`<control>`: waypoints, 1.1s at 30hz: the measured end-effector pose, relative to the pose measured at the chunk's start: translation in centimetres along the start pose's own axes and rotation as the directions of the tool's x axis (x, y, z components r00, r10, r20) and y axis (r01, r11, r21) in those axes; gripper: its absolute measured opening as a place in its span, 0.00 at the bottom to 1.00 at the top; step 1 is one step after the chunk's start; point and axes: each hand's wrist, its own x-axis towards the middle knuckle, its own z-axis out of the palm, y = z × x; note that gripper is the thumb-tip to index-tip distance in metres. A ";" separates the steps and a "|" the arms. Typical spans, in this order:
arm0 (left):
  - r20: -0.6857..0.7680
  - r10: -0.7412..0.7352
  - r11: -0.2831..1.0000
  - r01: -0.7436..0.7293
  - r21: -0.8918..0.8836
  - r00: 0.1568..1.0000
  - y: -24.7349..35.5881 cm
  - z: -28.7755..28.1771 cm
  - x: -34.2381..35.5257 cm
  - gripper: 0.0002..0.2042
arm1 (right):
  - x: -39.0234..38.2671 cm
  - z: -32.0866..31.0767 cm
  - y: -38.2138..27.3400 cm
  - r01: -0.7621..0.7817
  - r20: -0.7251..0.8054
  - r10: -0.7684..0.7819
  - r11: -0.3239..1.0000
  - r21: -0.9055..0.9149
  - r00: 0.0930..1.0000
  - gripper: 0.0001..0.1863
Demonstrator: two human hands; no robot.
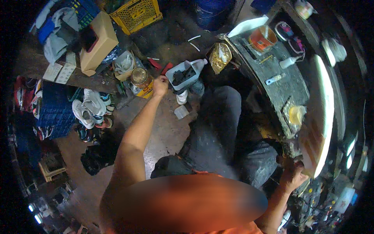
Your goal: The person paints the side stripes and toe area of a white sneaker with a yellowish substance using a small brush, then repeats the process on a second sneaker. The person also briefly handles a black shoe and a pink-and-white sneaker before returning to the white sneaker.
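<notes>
My left hand [160,85] has curled fingers beside a cut translucent jug [191,73] holding dark pieces; what it grips is unclear. Just left of it are a glass jar with a lid [138,76] and a yellow box [143,92]. Red pieces [166,67] lie behind it. Under the jug stands a white can [181,97], with a small clear plastic piece [181,112] on the floor. My right hand [296,175] is closed at the lower end of a long pale panel [317,117] with a brightly lit edge, beside the workbench.
The dark workbench [284,91] on the right bears an orange tub [261,38] and tools. A bag of yellowish material [219,58] sits by its end. Shoes [89,109], a blue crate [54,105] and a cardboard box [97,46] stand left; a yellow crate [134,15] is behind.
</notes>
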 end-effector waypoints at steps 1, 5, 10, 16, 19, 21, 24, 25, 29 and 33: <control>-0.015 0.056 0.998 -0.056 0.011 0.998 -1.6 2.3 1.2 0.08 | 0.2 0.0 0.3 0.016 0.020 -0.014 0.997 -0.081 1.000 0.19; 0.182 -0.152 0.978 0.121 0.169 0.972 -1.1 10.8 3.2 0.21 | 1.5 -0.7 1.1 -0.145 -0.063 0.154 0.980 0.136 0.986 0.15; 0.201 -0.029 0.937 -0.043 0.346 0.979 2.7 14.2 3.8 0.29 | 2.4 -0.8 1.7 -0.143 -0.111 0.112 0.931 -0.335 0.988 0.15; 0.343 0.117 0.939 -0.216 0.268 0.932 0.5 12.4 5.0 0.26 | 1.8 1.6 1.1 -0.216 -0.127 0.202 0.971 -0.103 0.971 0.13; 0.189 0.185 0.950 -0.224 0.217 0.964 -1.7 12.4 3.5 0.25 | 1.9 2.0 1.4 -0.166 -0.068 0.153 0.953 -0.252 0.986 0.12; -0.017 0.020 0.991 -0.018 0.133 1.000 -2.9 12.7 3.4 0.25 | 2.0 1.8 1.7 -0.227 -0.057 0.230 0.973 0.050 0.972 0.11; 0.024 -0.192 0.954 0.181 0.240 0.981 -4.2 13.7 4.4 0.23 | 2.2 1.2 1.8 -0.151 0.069 0.145 0.984 0.093 0.987 0.10; 0.089 -0.250 0.926 0.211 0.312 0.964 -4.5 14.0 5.0 0.23 | 2.2 1.1 1.7 0.014 0.073 0.001 0.979 -0.205 0.997 0.09; 0.250 -0.231 0.894 0.103 0.437 0.940 -5.1 14.1 7.4 0.18 | 2.2 0.9 1.6 0.158 0.091 -0.129 0.772 -0.616 0.987 0.09; 0.166 -0.250 0.873 0.148 0.464 0.954 -4.0 12.2 7.9 0.14 | 2.4 1.1 1.7 -0.090 -0.064 0.076 0.959 -0.267 0.995 0.07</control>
